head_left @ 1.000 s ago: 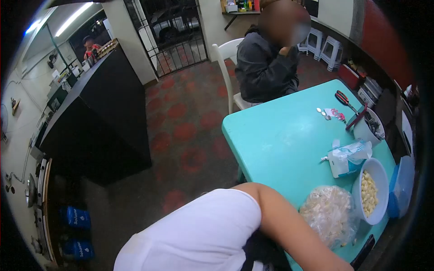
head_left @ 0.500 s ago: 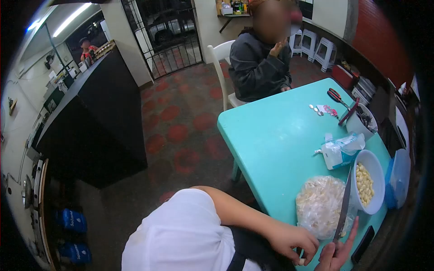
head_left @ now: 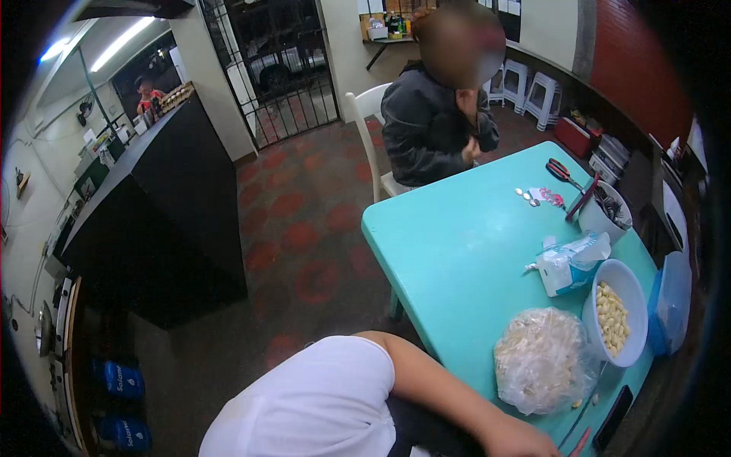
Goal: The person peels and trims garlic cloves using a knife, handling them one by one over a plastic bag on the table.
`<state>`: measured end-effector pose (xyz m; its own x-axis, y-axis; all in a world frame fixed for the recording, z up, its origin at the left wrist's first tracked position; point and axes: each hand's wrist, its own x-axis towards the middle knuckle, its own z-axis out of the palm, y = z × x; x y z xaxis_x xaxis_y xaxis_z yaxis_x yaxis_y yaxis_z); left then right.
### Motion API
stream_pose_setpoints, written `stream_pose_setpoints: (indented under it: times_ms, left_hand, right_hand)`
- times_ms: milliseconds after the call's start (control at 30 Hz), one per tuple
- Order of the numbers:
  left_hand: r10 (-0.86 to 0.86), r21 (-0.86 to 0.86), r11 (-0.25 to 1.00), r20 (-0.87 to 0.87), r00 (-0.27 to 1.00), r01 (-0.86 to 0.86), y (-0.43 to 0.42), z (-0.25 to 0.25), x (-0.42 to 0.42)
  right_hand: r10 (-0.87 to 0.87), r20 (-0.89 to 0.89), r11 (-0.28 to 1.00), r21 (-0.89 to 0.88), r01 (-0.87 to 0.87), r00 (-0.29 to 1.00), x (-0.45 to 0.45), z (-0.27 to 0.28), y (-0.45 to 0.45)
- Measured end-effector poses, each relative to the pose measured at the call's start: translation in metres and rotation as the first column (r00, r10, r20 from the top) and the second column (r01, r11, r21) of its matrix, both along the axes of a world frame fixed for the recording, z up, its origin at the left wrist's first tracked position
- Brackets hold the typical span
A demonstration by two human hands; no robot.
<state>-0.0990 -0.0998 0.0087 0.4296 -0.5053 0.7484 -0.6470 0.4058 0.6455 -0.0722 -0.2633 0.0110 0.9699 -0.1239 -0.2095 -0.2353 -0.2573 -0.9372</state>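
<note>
My left hand is at the bottom edge, its fingers cut off or hidden. Just right of it, one finger of my right hand shows beside the knife, whose narrow blade appears nearly edge-on and points up toward the bowl. A clear plastic bag full of pale pieces lies on the turquoise table. The light-blue bowl holds peeled garlic cloves. Small pieces lie between the bag and a black phone.
Behind the bowl are a tissue pack, a white container of cutlery, scissors and coins. A blue tub stands at right. A person sits across the table; another person is behind the dark counter.
Both my hands have dropped toward the bottom edge and are mostly out of view. The knife has turned from broadside to nearly edge-on. The seated person's lower hand has risen.
</note>
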Motion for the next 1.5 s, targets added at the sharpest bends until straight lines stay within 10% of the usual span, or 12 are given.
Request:
stream_pose_setpoints:
  times_ms: [133, 200, 300, 433, 767, 833, 1100, 1267, 1400, 1500]
  left_hand:
    - [0.131, 0.130, 0.984, -0.068, 0.989, -0.121, 0.013, -0.005, 0.009]
    - [0.246, 0.077, 0.966, 0.015, 0.969, -0.247, 0.019, 0.002, 0.019]
    - [0.150, 0.181, 0.979, -0.310, 0.939, -0.096, 0.035, 0.028, 0.042]
    - [-0.052, -0.065, 0.997, -0.937, 0.345, -0.028, 0.047, 0.045, 0.071]
    - [0.357, 0.186, 0.922, -0.747, 0.560, -0.340, 0.070, 0.046, 0.174]
    - [0.425, 0.181, 0.850, -0.791, 0.440, -0.495, 0.062, 0.028, 0.214]
    - [0.773, 0.517, 0.632, -0.374, 0.512, -0.577, 0.042, 0.008, 0.283]
    - [0.589, 0.239, 0.598, -0.779, 0.216, -0.765, 0.011, 0.015, 0.233]
    - [0.490, 0.285, 0.862, -0.678, 0.548, -0.419, -0.004, 0.012, 0.201]
    - [0.446, 0.674, 0.736, -0.419, 0.791, -0.058, -0.031, 0.019, 0.185]
  right_hand:
    - [0.313, 0.173, 0.865, -0.457, -0.206, 0.934, 0.001, -0.003, -0.025]
    - [0.267, -0.042, 0.919, -0.289, -0.267, 0.963, 0.008, 0.039, 0.001]
    - [0.415, 0.343, 0.886, -0.364, -0.289, 0.843, 0.059, 0.029, -0.011]
    - [0.437, 0.456, 0.785, -0.614, -0.082, 0.776, 0.100, 0.048, -0.003]
    - [0.334, 0.344, 0.858, -0.497, -0.132, 0.878, 0.126, 0.010, -0.044]
    - [0.326, 0.367, 0.852, -0.514, -0.102, 0.871, 0.128, 0.007, -0.047]
    - [0.356, 0.432, 0.829, -0.554, -0.068, 0.829, 0.138, -0.010, -0.052]
    - [0.287, 0.492, 0.882, -0.470, -0.027, 0.822, 0.143, -0.013, -0.060]
    - [0.207, 0.618, 0.887, -0.446, 0.122, 0.759, 0.148, -0.014, -0.065]
    - [0.093, 0.722, 0.933, -0.304, 0.193, 0.686, 0.152, -0.020, -0.063]
